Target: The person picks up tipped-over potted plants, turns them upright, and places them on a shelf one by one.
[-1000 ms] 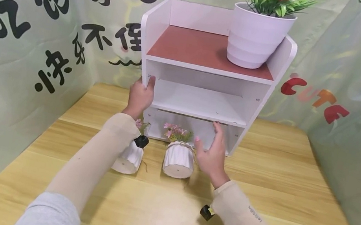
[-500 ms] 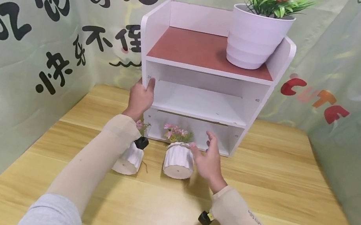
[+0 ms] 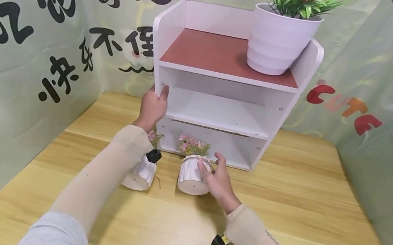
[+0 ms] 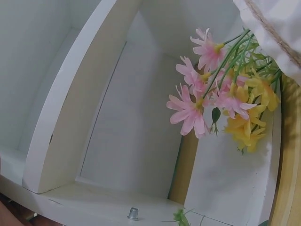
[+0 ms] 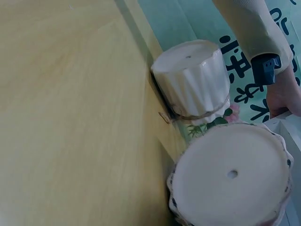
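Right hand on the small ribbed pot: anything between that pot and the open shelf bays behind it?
Nothing visible. The right hand grips the small ribbed pot on the table, just in front of the shelf unit. The second small pot stands to its left, off the path. The left hand holds the shelf's left edge.

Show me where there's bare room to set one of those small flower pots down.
Free: the middle shelf, the red top board left of the large pot, and the table to the right. Crowded: in front of the bottom opening, where both small pots stand.

Head view high, wrist views close, sharing flower pots (image 3: 194, 176)
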Available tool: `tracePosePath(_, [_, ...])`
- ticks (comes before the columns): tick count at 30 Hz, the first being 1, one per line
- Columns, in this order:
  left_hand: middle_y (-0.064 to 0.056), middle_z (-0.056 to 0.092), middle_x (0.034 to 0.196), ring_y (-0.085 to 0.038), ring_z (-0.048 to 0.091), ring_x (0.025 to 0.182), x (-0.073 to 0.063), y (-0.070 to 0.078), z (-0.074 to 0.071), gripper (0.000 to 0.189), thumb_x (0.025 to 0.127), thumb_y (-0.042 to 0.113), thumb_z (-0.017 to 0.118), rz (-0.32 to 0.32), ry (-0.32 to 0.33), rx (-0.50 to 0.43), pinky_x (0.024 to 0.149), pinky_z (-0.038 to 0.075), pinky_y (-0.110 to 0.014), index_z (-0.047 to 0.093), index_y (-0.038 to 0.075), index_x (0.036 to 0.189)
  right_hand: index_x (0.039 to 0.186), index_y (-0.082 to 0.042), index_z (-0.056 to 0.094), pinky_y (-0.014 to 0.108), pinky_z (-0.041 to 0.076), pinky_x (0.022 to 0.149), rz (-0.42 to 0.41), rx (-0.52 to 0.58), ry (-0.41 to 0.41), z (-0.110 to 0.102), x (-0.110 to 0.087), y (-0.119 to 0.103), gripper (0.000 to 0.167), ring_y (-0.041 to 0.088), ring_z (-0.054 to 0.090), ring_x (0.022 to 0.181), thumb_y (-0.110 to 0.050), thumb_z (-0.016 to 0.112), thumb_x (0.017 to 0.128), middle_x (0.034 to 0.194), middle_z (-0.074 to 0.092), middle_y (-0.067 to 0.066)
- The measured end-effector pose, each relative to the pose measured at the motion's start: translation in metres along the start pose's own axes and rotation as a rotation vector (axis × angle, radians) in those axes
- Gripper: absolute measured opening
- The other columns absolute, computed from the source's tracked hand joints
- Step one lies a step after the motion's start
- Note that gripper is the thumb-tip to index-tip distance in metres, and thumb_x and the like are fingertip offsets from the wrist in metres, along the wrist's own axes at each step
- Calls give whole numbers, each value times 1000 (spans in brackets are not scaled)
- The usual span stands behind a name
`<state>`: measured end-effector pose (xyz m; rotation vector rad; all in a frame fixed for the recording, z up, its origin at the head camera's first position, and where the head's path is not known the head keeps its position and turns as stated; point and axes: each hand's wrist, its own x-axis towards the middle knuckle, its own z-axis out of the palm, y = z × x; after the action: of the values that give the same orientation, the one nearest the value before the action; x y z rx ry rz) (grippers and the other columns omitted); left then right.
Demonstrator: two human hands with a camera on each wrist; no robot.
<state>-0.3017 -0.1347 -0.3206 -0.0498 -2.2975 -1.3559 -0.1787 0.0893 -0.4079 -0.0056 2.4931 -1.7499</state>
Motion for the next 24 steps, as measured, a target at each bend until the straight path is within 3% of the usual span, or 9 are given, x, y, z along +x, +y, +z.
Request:
tracePosePath(6, [-27,63,110,-37,60,99,-1,1,-1,45,104,36,42,2,-11,-6,87,47,-50,55,-2,125,150,0,18,55,20,111,3,16,-11,8,-1,2,80,45,28,137,-36,63,94,149,29,31])
tracePosePath(12, [-26,63,114,-36,61,102,-1,1,-1,45,104,34,41,4,-18,1,88,48,-49,53,-2,129,150,1,18,54,20,112,24,33,-27,12,-1,3,82,44,30,136,-38,63,93,147,31,31])
tracePosePath(24, [-25,63,111,-35,61,98,-2,2,1,44,104,33,41,-16,-15,-8,85,49,-49,54,-3,127,148,-3,23,51,35,104,76,73,-3,17,0,9,89,39,44,123,-34,75,82,137,43,25])
